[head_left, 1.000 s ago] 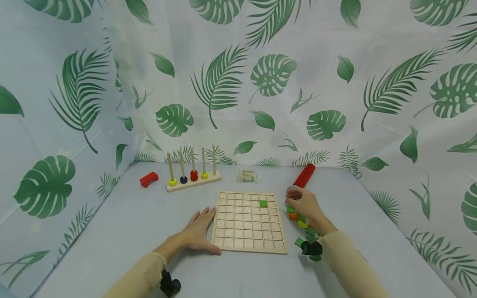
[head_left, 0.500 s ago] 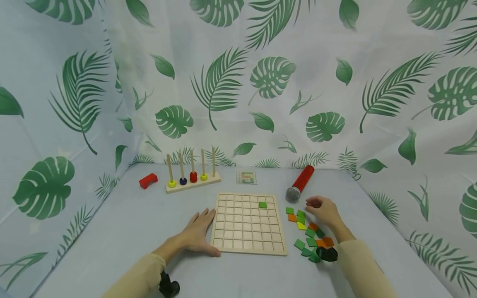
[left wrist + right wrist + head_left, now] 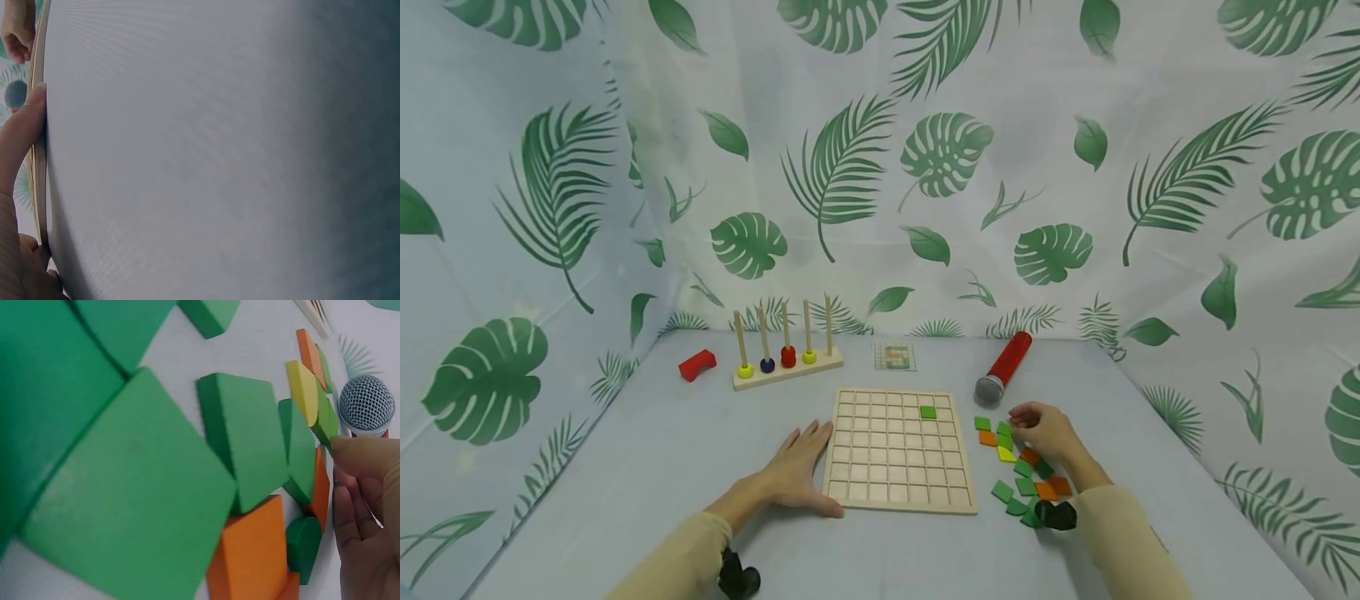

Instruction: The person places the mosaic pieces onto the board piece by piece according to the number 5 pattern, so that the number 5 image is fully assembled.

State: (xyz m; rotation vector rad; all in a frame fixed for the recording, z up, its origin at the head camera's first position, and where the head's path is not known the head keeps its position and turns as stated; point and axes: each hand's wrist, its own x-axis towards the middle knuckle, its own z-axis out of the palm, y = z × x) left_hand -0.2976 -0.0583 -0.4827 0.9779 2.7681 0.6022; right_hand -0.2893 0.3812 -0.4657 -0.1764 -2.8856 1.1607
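Note:
A square wooden grid board (image 3: 898, 450) lies flat, with one green tile (image 3: 928, 412) in an upper right cell. My left hand (image 3: 793, 471) is spread at the board's lower left corner, thumb along the front edge (image 3: 40, 162) and fingers by the left side. My right hand (image 3: 1051, 433) is low over the loose tiles, fingers bent. Its thumb tip (image 3: 342, 449) meets the edge of a light green tile (image 3: 324, 420) that lies flat. The index fingertip is hidden, so I cannot tell whether it pinches the tile.
Orange, yellow and green tiles (image 3: 1024, 486) lie right of the board. Behind them is a red microphone (image 3: 1009, 358). At the back stand a peg rack with beads (image 3: 790, 367), a small pattern card (image 3: 895, 357) and a red arch block (image 3: 697, 365).
My right hand leaves the spot by the microphone's head, moves right and nearer me, then slightly left to the light green tile. The left hand stays at the board.

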